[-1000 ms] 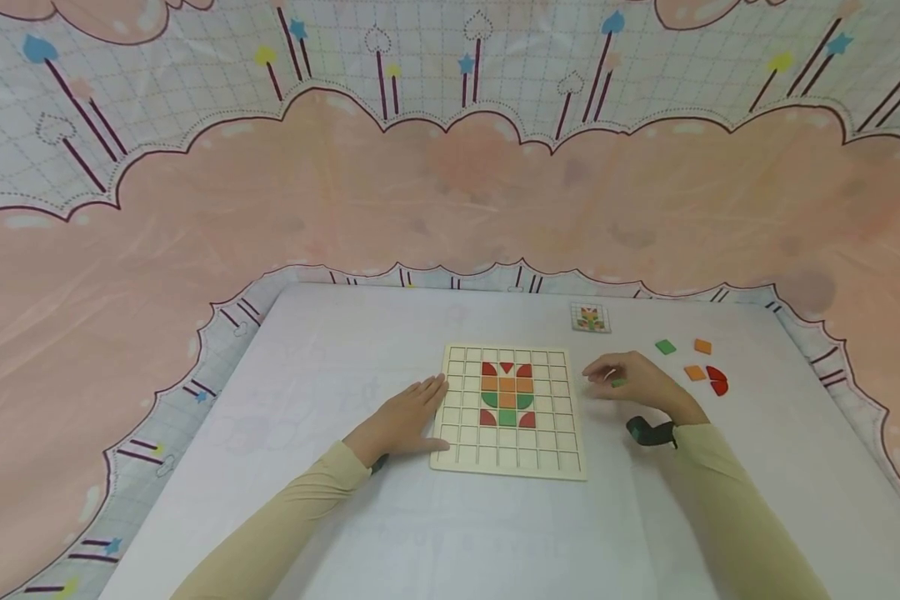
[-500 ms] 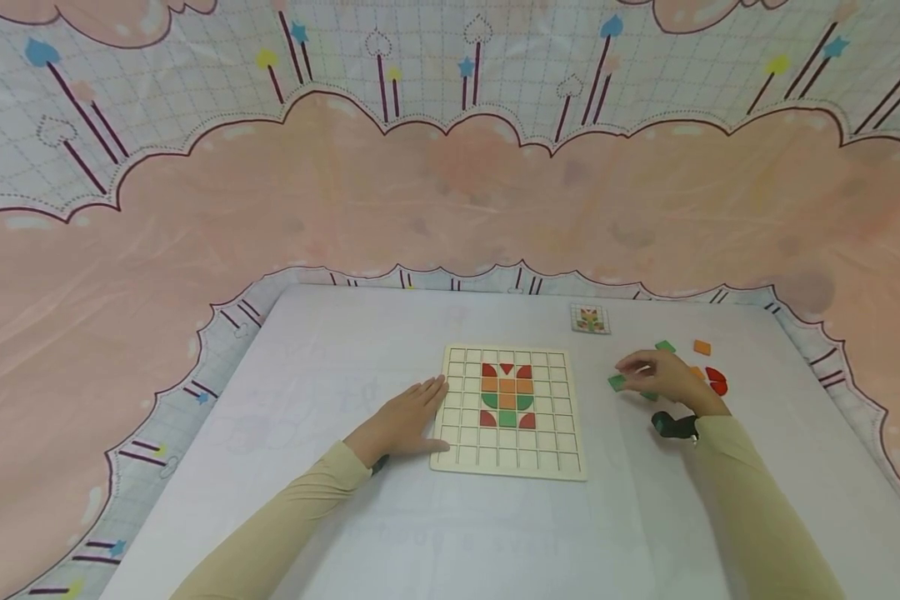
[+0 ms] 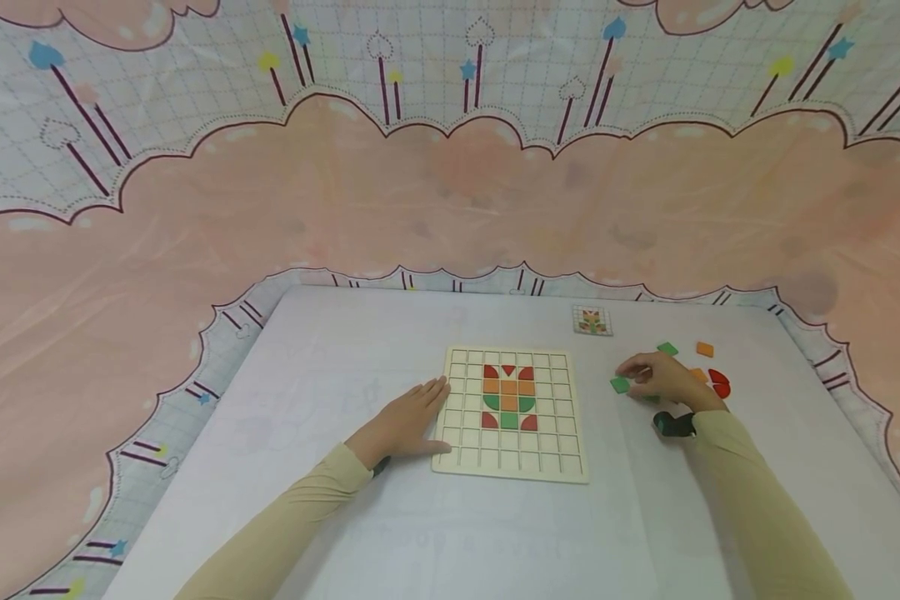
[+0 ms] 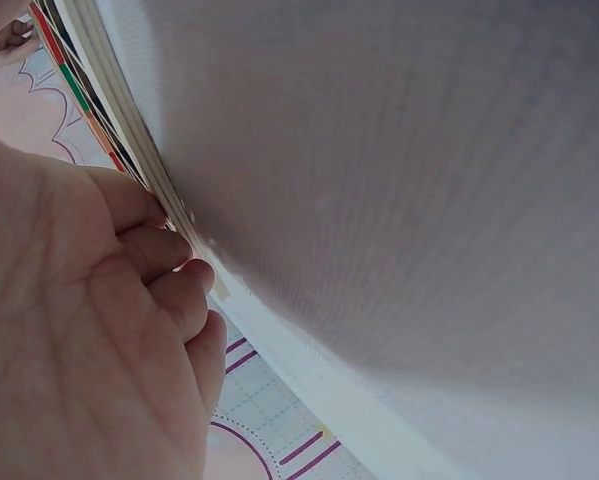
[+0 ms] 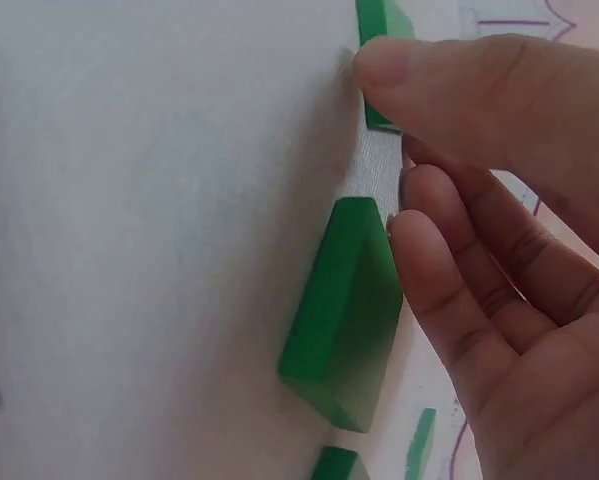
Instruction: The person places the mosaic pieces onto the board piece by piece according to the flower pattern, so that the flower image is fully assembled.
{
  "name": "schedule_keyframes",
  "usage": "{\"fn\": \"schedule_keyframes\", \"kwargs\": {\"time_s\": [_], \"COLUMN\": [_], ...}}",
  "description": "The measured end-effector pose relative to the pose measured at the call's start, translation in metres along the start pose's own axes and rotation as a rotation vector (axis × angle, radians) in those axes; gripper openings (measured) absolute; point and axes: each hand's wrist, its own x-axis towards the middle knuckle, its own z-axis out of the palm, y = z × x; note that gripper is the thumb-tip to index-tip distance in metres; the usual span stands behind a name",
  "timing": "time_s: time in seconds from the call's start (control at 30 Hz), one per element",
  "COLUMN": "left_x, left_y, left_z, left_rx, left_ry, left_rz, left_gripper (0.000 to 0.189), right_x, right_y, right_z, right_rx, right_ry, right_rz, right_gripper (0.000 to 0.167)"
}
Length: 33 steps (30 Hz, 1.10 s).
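My left hand (image 3: 405,421) rests along the left edge of a square wooden grid board (image 3: 558,454), fingers extended, thumb at the near left. Its fingers touch the board's edge in the left wrist view. Red, orange and green pieces fill the middle cells of the board in a flower-like pattern. To the right, the thumb and fingertips of my right hand (image 3: 663,379) pinch a green square tile (image 3: 619,385) low at the table. Close up in the right wrist view, my thumb covers part of that tile. Another green piece (image 5: 344,310) lies beside the curled fingers, partly hidden from the head view.
Beyond the right hand lie a green tile (image 3: 667,348), an orange tile (image 3: 705,349), a second orange tile (image 3: 698,375) partly covered, and red rounded pieces (image 3: 718,383). A small pattern card (image 3: 592,320) sits behind the board on the white table (image 3: 330,350).
Over the last second my right hand has moved right, away from the board's edge, to the green square tile. During the last half second it has hardly shifted. My left hand stays put.
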Motion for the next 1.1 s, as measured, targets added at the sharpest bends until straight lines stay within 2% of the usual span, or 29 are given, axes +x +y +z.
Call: {"fn": "schedule_keyframes", "kwargs": {"time_s": [0.23, 0.43, 0.57, 0.8, 1.1], "left_x": [0.0, 0.0, 0.0, -0.001, -0.001], "left_y": [0.0, 0.0, -0.001, -0.001, -0.001], "left_z": [0.001, 0.0, 0.001, 0.001, 0.002], "left_rx": [0.009, 0.007, 0.006, 0.009, 0.006], "left_ry": [0.003, 0.007, 0.009, 0.008, 0.008], "left_rz": [0.004, 0.004, 0.004, 0.007, 0.004], "left_gripper": [0.095, 0.095, 0.095, 0.095, 0.095], "right_x": [0.001, 0.003, 0.003, 0.002, 0.003], "right_y": [-0.004, -0.008, -0.009, -0.021, -0.056], "right_z": [0.0, 0.0, 0.0, 0.008, 0.037], "right_rx": [-0.059, -0.076, -0.074, -0.113, -0.074], "right_ry": [-0.023, -0.033, -0.027, -0.001, 0.005], "right_rz": [0.01, 0.043, 0.032, -0.049, -0.149], "right_gripper": [0.031, 0.029, 0.029, 0.027, 0.022]}}
